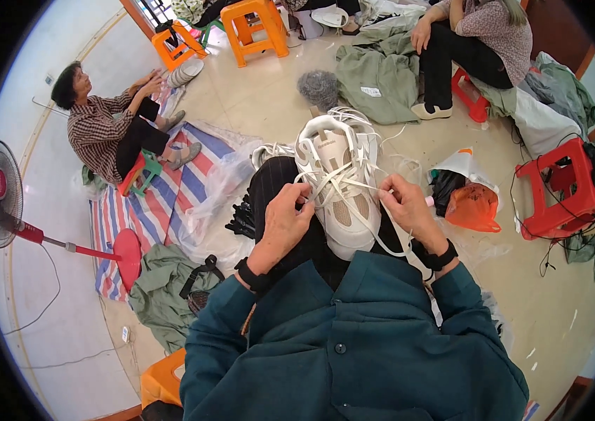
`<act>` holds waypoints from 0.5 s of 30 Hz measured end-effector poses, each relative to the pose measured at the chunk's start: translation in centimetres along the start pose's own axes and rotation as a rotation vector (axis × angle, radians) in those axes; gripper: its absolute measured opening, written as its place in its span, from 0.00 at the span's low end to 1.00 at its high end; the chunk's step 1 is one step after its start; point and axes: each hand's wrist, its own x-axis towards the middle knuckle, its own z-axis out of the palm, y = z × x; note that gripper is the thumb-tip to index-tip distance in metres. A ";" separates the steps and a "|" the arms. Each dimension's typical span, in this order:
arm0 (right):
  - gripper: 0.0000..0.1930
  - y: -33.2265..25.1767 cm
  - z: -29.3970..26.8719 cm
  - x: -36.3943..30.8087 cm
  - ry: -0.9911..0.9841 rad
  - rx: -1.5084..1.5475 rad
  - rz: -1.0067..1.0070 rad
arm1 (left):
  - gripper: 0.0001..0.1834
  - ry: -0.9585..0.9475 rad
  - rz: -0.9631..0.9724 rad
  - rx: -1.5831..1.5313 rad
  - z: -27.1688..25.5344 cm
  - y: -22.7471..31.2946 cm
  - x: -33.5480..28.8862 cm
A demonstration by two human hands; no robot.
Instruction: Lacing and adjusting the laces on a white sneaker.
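A white and beige sneaker (351, 235) rests on my lap, its toe pointing toward me. White shoelaces (339, 181) criss-cross over its tongue. At the shoe's left side, my left hand (285, 223) pinches one lace between thumb and fingers. My right hand (412, 210) pinches another lace on the opposite side, and a loose length hangs down below that hand. Both laces look drawn outward from the shoe. Just beyond stands part of another white shoe (359, 119), mostly hidden. A further white shoe (269, 151) shows by my left knee.
Clear plastic (217, 217) and a striped sheet (196, 144) lie to the left, near a standing fan (3, 193). An orange bag (472, 205) and red stool (560, 189) are at right. Green cloth (378, 81) covers floor ahead. Two people sit nearby.
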 end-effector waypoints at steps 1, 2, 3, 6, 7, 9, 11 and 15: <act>0.05 0.5 0.1 0.2 0.019 0.088 0.003 | 0.12 0.039 0.025 0.042 0.2 -0.1 0.0; 0.06 0.7 0.1 0.2 0.037 0.175 0.005 | 0.12 0.038 0.027 0.039 0.4 -0.2 0.1; 0.06 0.2 -0.1 0.2 0.036 0.173 0.006 | 0.11 0.050 0.052 0.046 0.5 -0.2 0.4; 0.08 -1.2 -0.7 -0.1 -0.021 -0.016 0.009 | 0.09 0.048 0.045 0.048 0.5 0.1 1.0; 0.08 -1.3 -0.8 -0.2 0.036 -0.119 -0.103 | 0.08 0.033 0.015 0.045 0.5 0.2 1.2; 0.08 -1.1 -0.8 -0.3 0.097 -0.222 -0.213 | 0.08 0.037 0.021 0.063 0.4 0.1 1.4; 0.07 -0.2 -0.9 0.1 0.278 -0.436 -0.335 | 0.07 0.037 0.030 0.082 0.4 0.2 1.5; 0.06 -0.6 -0.9 1.0 0.400 -0.347 -0.299 | 0.06 0.075 0.095 0.043 0.8 1.0 1.8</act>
